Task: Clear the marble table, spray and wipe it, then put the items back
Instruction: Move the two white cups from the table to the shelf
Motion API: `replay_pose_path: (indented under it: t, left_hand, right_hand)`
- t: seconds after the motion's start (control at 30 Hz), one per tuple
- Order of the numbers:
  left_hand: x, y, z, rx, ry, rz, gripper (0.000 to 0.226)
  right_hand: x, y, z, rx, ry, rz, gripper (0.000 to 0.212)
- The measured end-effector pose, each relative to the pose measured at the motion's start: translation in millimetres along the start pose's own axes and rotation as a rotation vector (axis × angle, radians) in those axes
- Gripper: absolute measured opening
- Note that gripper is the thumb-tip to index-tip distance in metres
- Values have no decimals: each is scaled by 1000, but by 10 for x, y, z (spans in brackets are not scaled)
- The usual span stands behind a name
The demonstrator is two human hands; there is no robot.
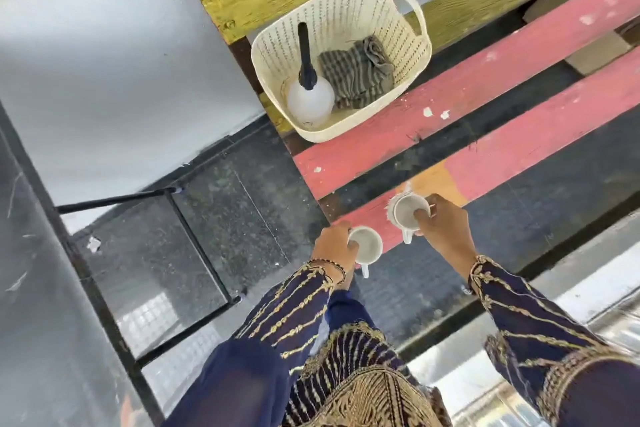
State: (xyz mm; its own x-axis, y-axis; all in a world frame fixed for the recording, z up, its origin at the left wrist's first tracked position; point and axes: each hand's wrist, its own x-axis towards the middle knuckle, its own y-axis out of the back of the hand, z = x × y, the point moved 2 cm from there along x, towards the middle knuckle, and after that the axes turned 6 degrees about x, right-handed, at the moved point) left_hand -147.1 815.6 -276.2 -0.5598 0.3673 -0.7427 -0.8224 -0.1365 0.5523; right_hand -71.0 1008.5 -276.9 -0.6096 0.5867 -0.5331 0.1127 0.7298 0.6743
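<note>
- Head view: your left hand (334,244) pinches the left cup (367,248) by its rim, fingers curled over the edge, thumb side hidden.
- Right hand (445,230) grips the right cup (407,215) the same way, fingertips inside the rim.
- Both cups upright, handles pointing back twd you.
- Key relation: right cup sits over the pink plank (519,163); left cup is at the plank's near end, partly over the dark floor. Can't tell if either one touches the wood yet.
- Prob. next: set both down. Shift the left cup fwd & right first, else it may tip off the edge.
- Basket (412,55) lies ahead, well apart, w/ spray bottle (310,97) and cloth (356,78) inside. Left hand looks nearer the bottle.
</note>
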Motion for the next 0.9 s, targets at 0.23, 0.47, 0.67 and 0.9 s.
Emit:
replay_pose_path:
  t: [0.23, 0.47, 0.67, 0.9]
  left_hand:
    - [232, -85, 20, -69, 11, 78, 36]
    - [287, -95, 36, -116, 39, 72, 35]
    - [79, 32, 61, -3, 86, 11, 45]
    - [-443, 471, 15, 58, 134, 123, 42]
  right_hand:
    - [154, -22, 117, 14, -52, -19, 25]
    - [130, -69, 144, 26, -65, -28, 29]
    - [-49, 72, -48, -122, -44, -51, 37]
    - [-429, 255, -630, -194, 70, -21, 32]
